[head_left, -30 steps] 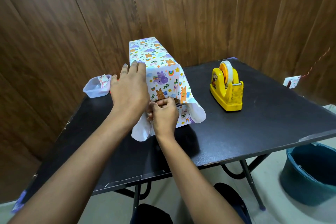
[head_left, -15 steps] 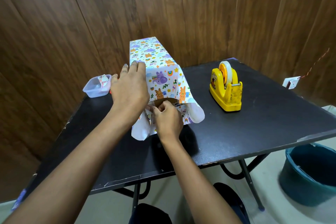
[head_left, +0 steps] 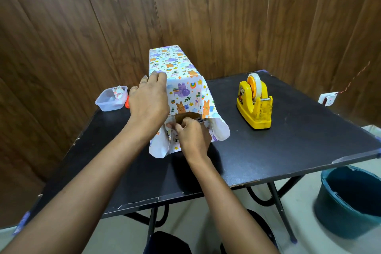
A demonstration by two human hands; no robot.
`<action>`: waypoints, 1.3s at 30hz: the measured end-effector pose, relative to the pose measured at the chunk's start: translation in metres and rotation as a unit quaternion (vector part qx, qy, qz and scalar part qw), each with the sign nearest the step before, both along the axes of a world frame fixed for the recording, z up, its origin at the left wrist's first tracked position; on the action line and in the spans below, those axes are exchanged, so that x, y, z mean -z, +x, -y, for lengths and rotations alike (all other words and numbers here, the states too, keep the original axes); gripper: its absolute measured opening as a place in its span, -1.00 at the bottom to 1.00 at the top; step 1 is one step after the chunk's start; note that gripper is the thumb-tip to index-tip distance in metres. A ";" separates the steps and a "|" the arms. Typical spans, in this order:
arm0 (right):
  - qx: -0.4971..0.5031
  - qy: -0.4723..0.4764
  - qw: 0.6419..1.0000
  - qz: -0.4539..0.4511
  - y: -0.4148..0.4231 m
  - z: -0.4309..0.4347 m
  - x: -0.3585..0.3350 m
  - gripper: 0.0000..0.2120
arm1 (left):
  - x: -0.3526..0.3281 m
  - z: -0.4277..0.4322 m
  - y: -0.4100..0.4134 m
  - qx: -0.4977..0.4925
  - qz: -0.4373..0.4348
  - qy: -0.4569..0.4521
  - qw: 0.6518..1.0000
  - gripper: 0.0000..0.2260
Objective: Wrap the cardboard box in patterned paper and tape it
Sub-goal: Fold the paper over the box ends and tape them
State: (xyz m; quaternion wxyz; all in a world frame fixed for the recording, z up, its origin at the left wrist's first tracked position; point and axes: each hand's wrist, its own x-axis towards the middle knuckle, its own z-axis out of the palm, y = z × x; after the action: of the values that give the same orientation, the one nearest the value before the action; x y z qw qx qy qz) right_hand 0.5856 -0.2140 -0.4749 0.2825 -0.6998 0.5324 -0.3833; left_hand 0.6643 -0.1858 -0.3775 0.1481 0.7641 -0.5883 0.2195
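A long cardboard box [head_left: 186,116] lies on the black table [head_left: 288,150], covered in white patterned paper [head_left: 179,74] with cartoon animals. Only a brown strip of the box shows at its near end. My left hand [head_left: 149,99] rests flat on the paper along the top left edge. My right hand [head_left: 192,135] is at the near end, fingers curled and pinching the loose paper flap against the box. White paper flaps hang out on both sides of that hand. A yellow tape dispenser [head_left: 254,102] stands to the right of the box.
A clear plastic tub [head_left: 111,99] with a paper scrap sits at the table's left rear, an orange item [head_left: 127,102] beside it. Wood-panel walls close in behind. A dark teal bucket [head_left: 350,200] stands on the floor at the right, below the table edge.
My right hand has moved down the box's near end, pressing the flap lower, and a brown strip of cardboard now shows above it. My left hand stays put.
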 end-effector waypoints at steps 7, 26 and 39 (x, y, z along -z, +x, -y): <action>-0.080 0.048 0.996 0.003 -0.007 -0.003 0.015 -0.83 | 0.000 0.002 -0.001 0.005 -0.009 -0.010 1.000 -0.48; -0.034 -0.215 0.972 0.085 -0.068 -0.018 -0.090 -0.76 | -0.027 0.007 0.017 0.114 -0.364 0.037 0.924 -0.46; -0.219 0.103 0.964 0.107 -0.078 0.049 -0.159 -0.48 | 0.004 0.003 0.025 0.229 -0.791 -0.097 0.559 -0.45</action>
State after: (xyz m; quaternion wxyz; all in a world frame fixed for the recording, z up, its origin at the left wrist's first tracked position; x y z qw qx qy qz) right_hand 0.5079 -0.2634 -0.3164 0.4855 -0.7213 0.3692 -0.3281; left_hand 0.6890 -0.1891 -0.3811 0.6726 0.4515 -0.3649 -0.4590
